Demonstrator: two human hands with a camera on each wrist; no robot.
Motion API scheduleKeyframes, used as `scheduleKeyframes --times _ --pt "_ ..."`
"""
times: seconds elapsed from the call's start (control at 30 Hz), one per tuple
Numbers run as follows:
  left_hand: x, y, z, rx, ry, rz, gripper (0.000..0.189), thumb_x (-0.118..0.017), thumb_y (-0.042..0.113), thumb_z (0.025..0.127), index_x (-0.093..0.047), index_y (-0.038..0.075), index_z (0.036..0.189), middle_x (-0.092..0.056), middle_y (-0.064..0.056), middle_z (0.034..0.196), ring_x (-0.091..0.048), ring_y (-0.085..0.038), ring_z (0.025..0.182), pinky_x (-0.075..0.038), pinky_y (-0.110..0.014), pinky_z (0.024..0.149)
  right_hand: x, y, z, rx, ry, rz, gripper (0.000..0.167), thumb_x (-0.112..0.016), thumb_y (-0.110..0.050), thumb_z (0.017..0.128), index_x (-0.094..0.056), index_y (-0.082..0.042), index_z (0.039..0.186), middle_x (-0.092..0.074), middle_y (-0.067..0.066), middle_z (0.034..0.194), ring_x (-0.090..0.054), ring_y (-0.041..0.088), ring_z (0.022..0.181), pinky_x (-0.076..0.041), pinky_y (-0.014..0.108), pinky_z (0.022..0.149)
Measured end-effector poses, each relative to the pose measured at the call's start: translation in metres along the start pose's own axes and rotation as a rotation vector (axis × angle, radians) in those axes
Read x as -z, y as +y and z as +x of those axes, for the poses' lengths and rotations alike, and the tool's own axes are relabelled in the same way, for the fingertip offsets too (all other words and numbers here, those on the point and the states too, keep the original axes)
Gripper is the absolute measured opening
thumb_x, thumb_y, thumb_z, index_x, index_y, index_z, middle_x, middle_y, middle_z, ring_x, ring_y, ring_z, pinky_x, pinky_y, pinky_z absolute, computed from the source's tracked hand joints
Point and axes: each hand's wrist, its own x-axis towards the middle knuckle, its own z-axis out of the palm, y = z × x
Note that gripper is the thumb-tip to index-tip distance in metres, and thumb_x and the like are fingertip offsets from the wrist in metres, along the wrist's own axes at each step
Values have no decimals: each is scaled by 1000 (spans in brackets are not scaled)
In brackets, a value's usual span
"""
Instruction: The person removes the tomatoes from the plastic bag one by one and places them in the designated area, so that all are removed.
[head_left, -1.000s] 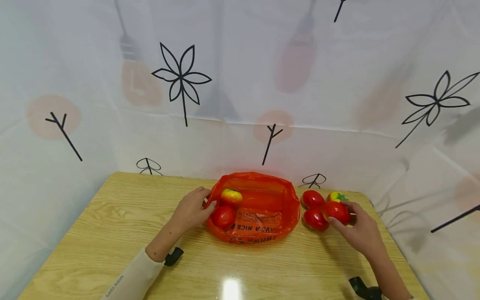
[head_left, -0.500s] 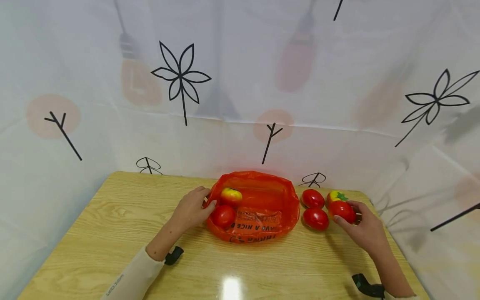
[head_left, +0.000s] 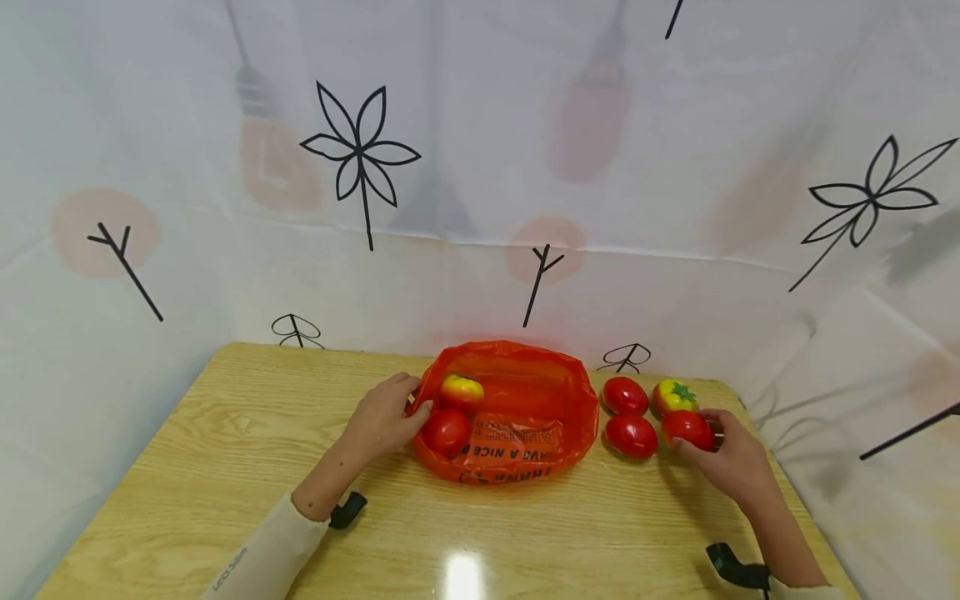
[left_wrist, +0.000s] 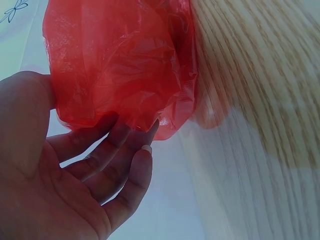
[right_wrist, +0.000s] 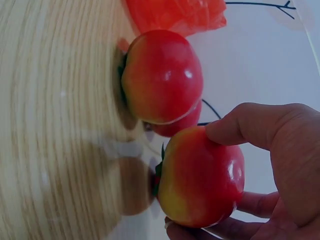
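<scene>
A red plastic bag (head_left: pixel 528 396) lies with its mouth wide open at the back middle of the table. Inside, at its left end, are a yellow-red tomato (head_left: pixel 462 393) and a red tomato (head_left: pixel 447 432). My left hand (head_left: pixel 384 423) holds the bag's left edge between thumb and fingers. At the right, my right hand (head_left: pixel 731 462) grips a tomato (right_wrist: pixel 200 177) with thumb and fingertips; its green calyx faces the table, with a shadow beside it. Near it are two red tomatoes, one behind (head_left: pixel 626 396) the other (head_left: pixel 632 437), and a yellow one with its calyx up (head_left: pixel 677 395).
The wooden table (head_left: pixel 480 533) ends at a white patterned cloth (head_left: pixel 465 292) hanging behind it. Black straps with mounts (head_left: pixel 738 571) sit at both wrists. Bare wood lies in front of the bag.
My right hand has moved right and slightly down with its tomato, away from the two red tomatoes and in front of the yellow one. The left hand and bag have stayed put.
</scene>
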Motion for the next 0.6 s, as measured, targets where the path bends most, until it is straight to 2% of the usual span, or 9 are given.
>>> scheduleKeyframes --times 0.6 --pt "1 -1 0 -9 -9 5 24 -74 24 97 -71 5 111 -61 -1 92 -55 -16 75 -52 -31 67 1 6 7 -47 -92 -47 83 -76 -40 97 -39 17 144 -51 44 136 -56 56 117 -57 62 92"
